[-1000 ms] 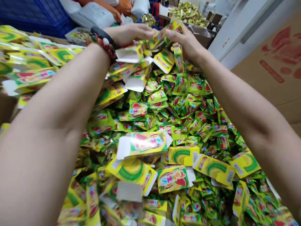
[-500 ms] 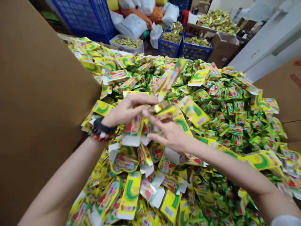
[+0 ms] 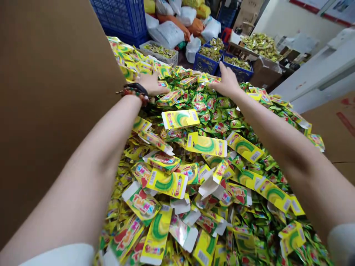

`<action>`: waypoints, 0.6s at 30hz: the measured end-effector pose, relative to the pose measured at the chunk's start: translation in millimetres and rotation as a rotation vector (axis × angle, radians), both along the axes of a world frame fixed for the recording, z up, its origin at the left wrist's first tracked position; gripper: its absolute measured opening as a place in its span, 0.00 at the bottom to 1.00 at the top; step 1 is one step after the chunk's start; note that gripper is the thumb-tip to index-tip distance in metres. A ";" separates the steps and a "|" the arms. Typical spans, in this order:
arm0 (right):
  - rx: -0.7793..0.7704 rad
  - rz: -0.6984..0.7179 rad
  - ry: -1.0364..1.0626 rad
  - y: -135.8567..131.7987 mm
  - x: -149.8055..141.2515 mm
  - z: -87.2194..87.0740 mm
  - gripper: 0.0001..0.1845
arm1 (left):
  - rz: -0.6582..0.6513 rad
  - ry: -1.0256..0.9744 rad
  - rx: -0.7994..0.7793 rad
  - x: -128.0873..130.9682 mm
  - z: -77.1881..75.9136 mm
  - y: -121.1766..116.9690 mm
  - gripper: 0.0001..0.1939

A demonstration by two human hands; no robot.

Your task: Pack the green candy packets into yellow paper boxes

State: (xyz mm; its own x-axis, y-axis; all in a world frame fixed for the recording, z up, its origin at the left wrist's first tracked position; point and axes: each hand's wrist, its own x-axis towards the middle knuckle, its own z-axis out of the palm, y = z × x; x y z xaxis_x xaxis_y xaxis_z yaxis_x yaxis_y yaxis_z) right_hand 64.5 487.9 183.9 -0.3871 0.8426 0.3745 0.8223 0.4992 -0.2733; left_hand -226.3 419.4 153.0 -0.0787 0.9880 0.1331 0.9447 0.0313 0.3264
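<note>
Left hand: your left hand (image 3: pixel 151 84) is open and palm down, fingers spread, at the far edge of the heap, pinching nothing. A black wristband (image 3: pixel 134 88) and a beaded bracelet (image 3: pixel 133 93) circle your wrist.

Right hand: your right hand (image 3: pixel 225 84) is also open and empty, fingers spread and pointing into the far part of the heap, with sachets between it and your left hand.

Main heap: a deep mound of glossy green-and-yellow foil sachets (image 3: pixel 213 118) lies under and in front of both hands, reaching from the far edge down to the bottom of your view.

Cartons: flat yellow printed paperboard box blanks (image 3: pixel 180 119) lie scattered across the mound, more of them on the near side. None is in either hand.

Left edge: a tall brown cardboard panel (image 3: pixel 50 111) runs along the heap.

Right edge: a brown cardboard panel with red print (image 3: pixel 332 136) borders the heap.

Far edge: blue plastic crates of green-gold sachets (image 3: pixel 208 62) stand just beyond, beside a white plastic tray (image 3: pixel 159 51) and white sacks (image 3: pixel 166 35).
</note>
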 end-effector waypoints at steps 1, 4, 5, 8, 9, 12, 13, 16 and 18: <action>-0.053 -0.044 -0.018 21.9 -5.2 -9.0 0.43 | 0.011 0.016 -0.099 1.1 -2.7 4.1 0.40; -0.109 -0.130 -0.073 43.1 -12.8 -26.3 0.44 | 0.067 -0.042 -0.129 7.3 -11.1 -3.7 0.33; -0.063 -0.127 -0.091 37.3 -13.8 -28.4 0.43 | 0.054 -0.080 -0.046 9.6 -13.7 -10.7 0.29; 0.137 -0.010 -0.122 -3.2 -17.8 -29.3 0.38 | -0.092 -0.219 0.144 17.8 -20.0 -39.3 0.23; 0.171 0.042 -0.131 -21.6 -19.9 -30.0 0.36 | -0.165 -0.263 0.157 21.2 -21.3 -51.1 0.24; 0.140 0.154 -0.162 -86.8 -28.0 -38.2 0.35 | -0.347 -0.369 0.128 32.3 -22.2 -93.9 0.29; 0.109 0.179 -0.160 -111.7 -30.6 -43.0 0.36 | -0.379 -0.392 0.122 35.3 -21.8 -110.5 0.31; 0.003 0.320 -0.140 -189.1 -35.7 -59.1 0.36 | -0.423 -0.429 0.042 36.6 -21.6 -165.0 0.33; -0.053 0.476 -0.145 -229.9 -33.7 -65.3 0.37 | -0.454 -0.415 -0.087 28.9 -24.6 -202.8 0.33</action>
State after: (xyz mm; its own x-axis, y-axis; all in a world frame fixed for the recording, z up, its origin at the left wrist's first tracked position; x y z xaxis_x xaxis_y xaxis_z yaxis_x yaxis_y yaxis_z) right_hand 30.8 258.0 118.7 -0.7784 0.5759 0.2498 0.5376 0.8170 -0.2084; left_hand -197.3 216.6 128.3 0.3245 0.9407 0.0988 0.6645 -0.3010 0.6840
